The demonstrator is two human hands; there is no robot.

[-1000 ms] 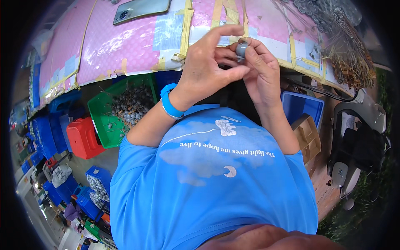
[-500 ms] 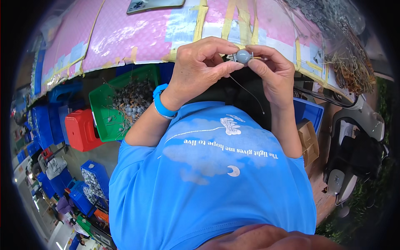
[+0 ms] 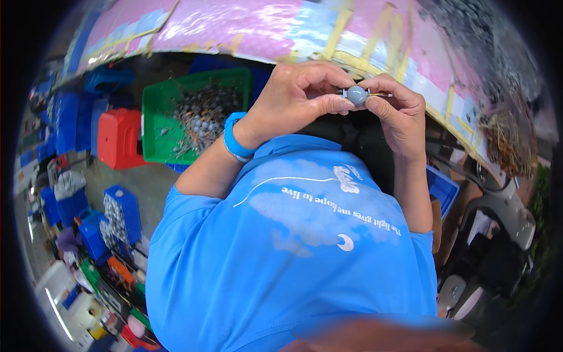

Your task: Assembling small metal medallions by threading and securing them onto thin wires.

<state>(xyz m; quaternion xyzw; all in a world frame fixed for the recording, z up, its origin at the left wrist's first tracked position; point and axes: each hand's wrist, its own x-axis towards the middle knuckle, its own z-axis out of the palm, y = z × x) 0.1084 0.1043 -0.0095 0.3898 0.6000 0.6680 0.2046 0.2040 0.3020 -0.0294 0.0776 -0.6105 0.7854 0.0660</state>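
Note:
Pinched between both my hands, close to the table's near edge, is a small grey ball-shaped part [image 3: 356,95] with short thin wires at its right side. My left hand [image 3: 299,97], with a blue band on the wrist, grips its left end between thumb and fingers. My right hand [image 3: 399,111] closes thumb and forefinger on its right end, by the wires. A green bin [image 3: 153,132] below the table, left of my left forearm, holds many similar grey balls [image 3: 202,123] with wires.
The table [image 3: 229,26] is covered in pink wrap and yellow tape. A wire bundle [image 3: 507,144] hangs over its right edge. A red stool [image 3: 120,138] stands beside the green bin. At the right are a blue bin [image 3: 443,190] and a grey-and-black wheeled seat or scooter [image 3: 498,229].
The view has shifted, so table and bins sit differently and the phone is out of frame. The ball stays in both hands; the long wire hanging below it no longer shows.

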